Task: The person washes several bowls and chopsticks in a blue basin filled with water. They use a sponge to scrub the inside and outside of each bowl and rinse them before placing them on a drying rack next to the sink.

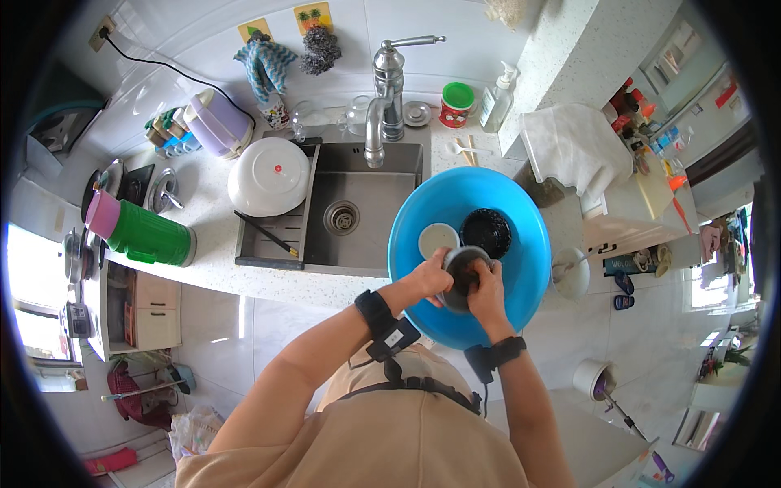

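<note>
A grey round bowl or pot (456, 300) is tilted above a large blue plastic basin (526, 305). My left hand (434, 276) grips its left rim. My right hand (488, 290) reaches into it from the right, the fingers bent inside; whether they hold something there cannot be seen. In the basin, behind the bowl, stand a white round container (438, 236) and a black round dish (485, 233) with pale specks or suds. The basin rests at the counter's edge, overlapping the right side of the steel sink (378, 201).
A chrome faucet (390, 79) rises behind the sink. An upturned white basin (268, 177) covers part of the drainer at left, beside a black-handled utensil (266, 233). A green thermos (149, 232) lies farther left. Chopsticks (467, 150) and a white spoon (470, 149) lie behind the blue basin.
</note>
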Available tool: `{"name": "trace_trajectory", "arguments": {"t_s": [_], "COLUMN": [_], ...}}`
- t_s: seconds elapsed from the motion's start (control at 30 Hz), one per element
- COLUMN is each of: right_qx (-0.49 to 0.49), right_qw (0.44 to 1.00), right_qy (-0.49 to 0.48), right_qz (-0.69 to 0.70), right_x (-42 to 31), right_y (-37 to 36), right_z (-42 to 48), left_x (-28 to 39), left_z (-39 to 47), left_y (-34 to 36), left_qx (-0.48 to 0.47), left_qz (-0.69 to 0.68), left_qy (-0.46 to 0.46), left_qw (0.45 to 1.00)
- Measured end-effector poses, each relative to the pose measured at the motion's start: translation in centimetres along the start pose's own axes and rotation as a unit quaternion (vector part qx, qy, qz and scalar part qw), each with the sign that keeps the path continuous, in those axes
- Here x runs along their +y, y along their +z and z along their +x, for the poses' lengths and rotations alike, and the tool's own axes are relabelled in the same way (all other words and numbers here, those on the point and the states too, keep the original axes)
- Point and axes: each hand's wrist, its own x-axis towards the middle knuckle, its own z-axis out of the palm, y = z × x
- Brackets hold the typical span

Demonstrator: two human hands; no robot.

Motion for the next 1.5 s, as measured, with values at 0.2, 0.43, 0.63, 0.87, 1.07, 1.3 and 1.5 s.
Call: {"name": "trace_trajectory", "arguments": {"t_s": [0.2,0.43,0.63,0.87,1.07,1.3,1.5], "right_qx": [-0.011,0.025,0.036,-0.007,0.085,-0.091,-0.168], "right_qw": [0.982,0.995,0.998,0.985,0.991,0.965,0.945], "right_qy": [0.148,0.086,0.036,0.148,0.020,0.162,0.263], "right_qz": [0.115,0.031,0.034,0.092,-0.099,-0.187,-0.095], "right_x": [1.4,-0.6,-0.5,-1.9,-1.3,4.0,2.1], "right_y": [1.3,0.7,0.7,0.1,-1.2,0.2,-1.6], "right_z": [-0.3,-0.3,-0.2,0.1,0.5,-0.8,0.2], "left_x": [-1.6,-2.5,-5.0,-3.1,-2.5,-3.3,-5.1], "left_z": [0.7,0.4,2.4,0.6,0.8,1.0,1.6], "left_y": [0.8,1.8,0.7,2.0,0.7,0.3,0.3], "left_qx": [0.079,0.124,0.114,0.158,0.113,0.165,0.176], "left_qz": [-0.023,-0.021,-0.147,-0.100,-0.060,0.097,0.105], "left_qy": [0.086,0.099,0.095,0.108,-0.028,0.074,0.155], "left_qw": [0.993,0.987,0.978,0.976,0.991,0.979,0.966]}}
